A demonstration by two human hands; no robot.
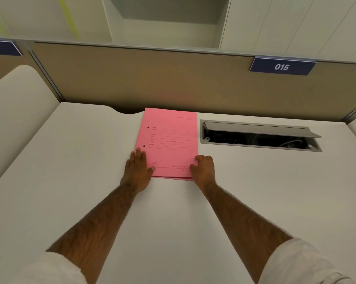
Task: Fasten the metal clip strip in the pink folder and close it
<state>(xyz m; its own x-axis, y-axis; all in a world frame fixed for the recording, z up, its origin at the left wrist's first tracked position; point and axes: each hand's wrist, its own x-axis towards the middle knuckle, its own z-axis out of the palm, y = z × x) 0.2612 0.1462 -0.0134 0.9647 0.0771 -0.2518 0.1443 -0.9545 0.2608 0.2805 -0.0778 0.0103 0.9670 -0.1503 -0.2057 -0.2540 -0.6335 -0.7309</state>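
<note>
Fingers (139, 155) flat on closed pink folder (168, 140).

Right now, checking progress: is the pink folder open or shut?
Shut: the pink folder lies flat on the desk, printed front cover up, edges together.

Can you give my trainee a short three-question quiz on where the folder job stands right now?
1. True or false: the pink folder lies closed on the desk.
2. Which hand rests flat with fingers extended on the folder's near left corner?
   A. left hand
   B. right hand
3. Fill in: the open cable tray in the desk sits to the ____ of the folder.

Key:
1. True; the printed cover faces up and the metal clip strip is not visible.
2. A; the right hand is curled at the near right corner.
3. Right.
</note>
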